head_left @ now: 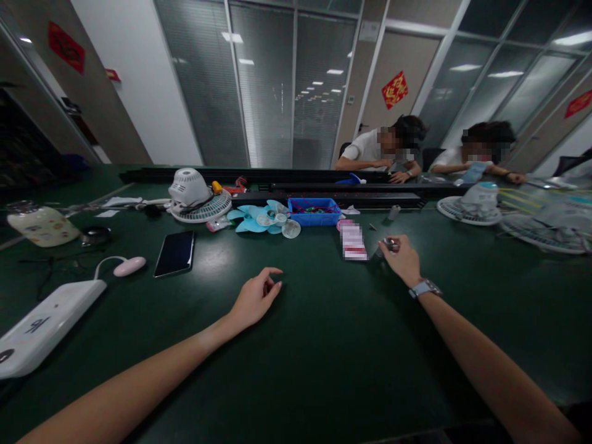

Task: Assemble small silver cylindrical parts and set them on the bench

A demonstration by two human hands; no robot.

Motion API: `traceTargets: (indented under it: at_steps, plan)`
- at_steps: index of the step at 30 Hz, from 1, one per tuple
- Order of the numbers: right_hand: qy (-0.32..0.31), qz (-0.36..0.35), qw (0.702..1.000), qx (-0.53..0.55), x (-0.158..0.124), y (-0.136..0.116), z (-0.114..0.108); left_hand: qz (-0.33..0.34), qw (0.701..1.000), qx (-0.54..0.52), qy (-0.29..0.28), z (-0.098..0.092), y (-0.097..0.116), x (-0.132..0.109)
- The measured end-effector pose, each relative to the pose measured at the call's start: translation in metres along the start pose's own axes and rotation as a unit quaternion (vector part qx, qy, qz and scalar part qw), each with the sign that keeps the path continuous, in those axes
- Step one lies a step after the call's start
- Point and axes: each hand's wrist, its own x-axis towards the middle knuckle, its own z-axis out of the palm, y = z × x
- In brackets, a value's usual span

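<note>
My left hand [254, 299] rests low over the dark green table [305, 351] with nothing in it, thumb and index finger apart and the other fingers curled. My right hand [403, 262], with a watch at the wrist, is closed on a small shiny metal part [391, 244], mostly hidden by the fingers. Just left of it lies a pink and white paper card [353, 239]. Beyond the right hand stands a small grey metal cylinder [394, 213], near a tiny thin piece [372, 227].
A blue bin [315, 212] of small parts and pale blue fan blades [259, 217] sit farther back. White fan parts [189, 188] stand left, others [478, 200] right. A phone [174, 253] and white power strip [50, 324] lie left. Two people [365, 148] sit opposite.
</note>
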Motion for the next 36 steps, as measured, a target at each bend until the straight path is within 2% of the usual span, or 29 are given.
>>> traceTargets:
  at_steps: [2,5,7,9,11,13,17,24,29,36]
  plan:
    - [0.013,0.003,1.0,0.028,-0.004,-0.017,-0.004,0.003,1.0,-0.009,0.004,-0.001,0.001,-0.001]
    - [0.002,-0.047,0.993,0.111,-0.024,-0.064,-0.008,0.008,0.999,-0.036,0.011,-0.002,0.003,-0.002]
    - [-0.065,-0.103,0.973,0.196,-0.049,-0.102,-0.007,0.014,0.999,-0.05,0.015,-0.002,0.007,-0.003]
    - [-0.165,-0.147,0.938,0.267,-0.078,-0.136,-0.001,0.023,0.998,-0.051,0.023,-0.002,0.011,-0.006]
    - [-0.245,-0.172,0.904,0.305,-0.104,-0.16,0.006,0.043,0.998,-0.043,0.035,-0.001,0.016,-0.01]
    - [-0.289,-0.19,0.884,0.315,-0.123,-0.174,0.012,0.07,0.996,-0.032,0.042,0.001,0.02,-0.014]
    - [-0.306,-0.212,0.872,0.317,-0.136,-0.179,0.016,0.114,0.993,-0.021,0.038,0.004,0.026,-0.017]
    - [-0.345,-0.189,0.848,0.355,-0.136,-0.175,0.02,0.124,0.992,-0.017,0.013,0.007,0.033,-0.011]
    - [-0.36,-0.179,0.838,0.369,-0.135,-0.175,0.02,0.105,0.994,-0.038,0.01,0.005,0.034,-0.009]
    - [-0.371,-0.188,0.85,0.325,-0.134,-0.178,0.016,0.061,0.995,-0.06,0.057,0.006,0.036,0.001]
